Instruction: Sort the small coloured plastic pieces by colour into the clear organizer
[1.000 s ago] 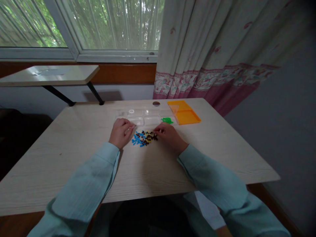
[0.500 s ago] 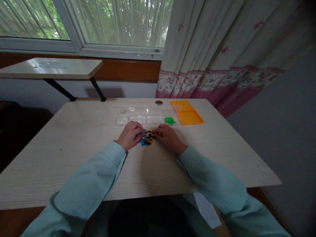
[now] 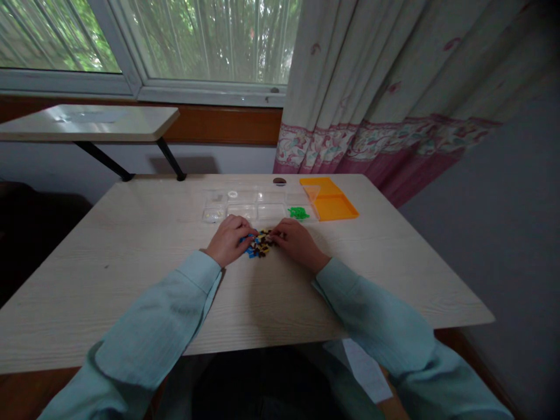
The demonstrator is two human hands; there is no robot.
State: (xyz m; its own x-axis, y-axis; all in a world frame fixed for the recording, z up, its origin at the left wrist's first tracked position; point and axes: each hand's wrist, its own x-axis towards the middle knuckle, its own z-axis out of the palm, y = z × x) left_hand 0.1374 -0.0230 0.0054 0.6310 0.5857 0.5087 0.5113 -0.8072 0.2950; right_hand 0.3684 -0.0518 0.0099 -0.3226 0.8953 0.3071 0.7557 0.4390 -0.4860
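Observation:
A small pile of blue, yellow and dark brown plastic pieces (image 3: pixel 259 248) lies on the table between my hands. My left hand (image 3: pixel 230 240) rests at its left side, fingers curled and thumb close to them among the blue pieces. From the right, my right hand (image 3: pixel 297 242) reaches in with thumb and fingertips drawn together at the pile's edge. Whatever is between the fingertips of either hand is too small to make out. Just behind the pile stands a clear compartment box (image 3: pixel 271 212); green pieces (image 3: pixel 298 213) fill its front right compartment.
An orange tray or lid (image 3: pixel 336 207) lies at the box's right. Behind the box is a dark round hole (image 3: pixel 279 182) in the pale wooden table (image 3: pixel 131 280). A raised shelf (image 3: pixel 126 125) stands at the back left, and a curtain (image 3: pixel 350 116) hangs behind the table.
The view has shifted slightly. Both hands stay at the pile, with only small finger movements; the box and orange tray keep their places.

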